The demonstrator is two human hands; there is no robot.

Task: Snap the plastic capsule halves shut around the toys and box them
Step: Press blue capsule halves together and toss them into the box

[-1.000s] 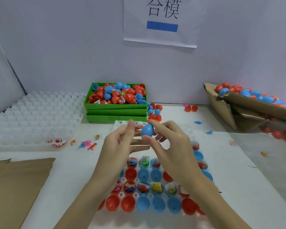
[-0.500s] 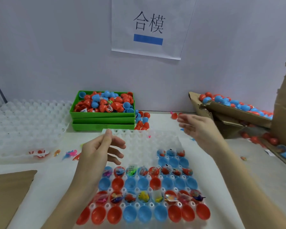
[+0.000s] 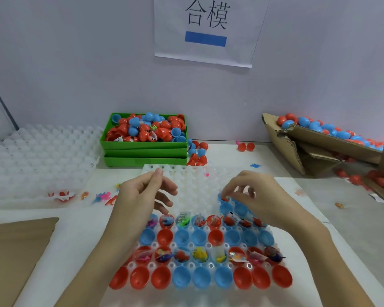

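The right hand (image 3: pixel 256 197) hangs at centre right of the frame, its fingertips (image 3: pixel 227 192) curled down over a blue capsule half (image 3: pixel 224 197) with something red in it; motion blur hides whether they pinch it or only touch it. The left hand (image 3: pixel 140 196), left of centre, holds nothing: thumb up, fingers loosely spread and relaxed above the white cell tray (image 3: pixel 193 187).

Below both hands, the tray's near cells carry rows of red and blue capsule halves (image 3: pixel 182 237), some empty, some with small toys (image 3: pixel 200 253) in them. The tray's far cells, between the hands, show bare white plastic.

At upper centre a stack of green bins (image 3: pixel 145 151) holds loose halves. At upper right a torn cardboard box (image 3: pixel 319 142) holds closed red and blue capsules (image 3: pixel 306 122). A second white tray (image 3: pixel 38 156) lies at the left. A paper sign (image 3: pixel 206 29) hangs on the wall at top.
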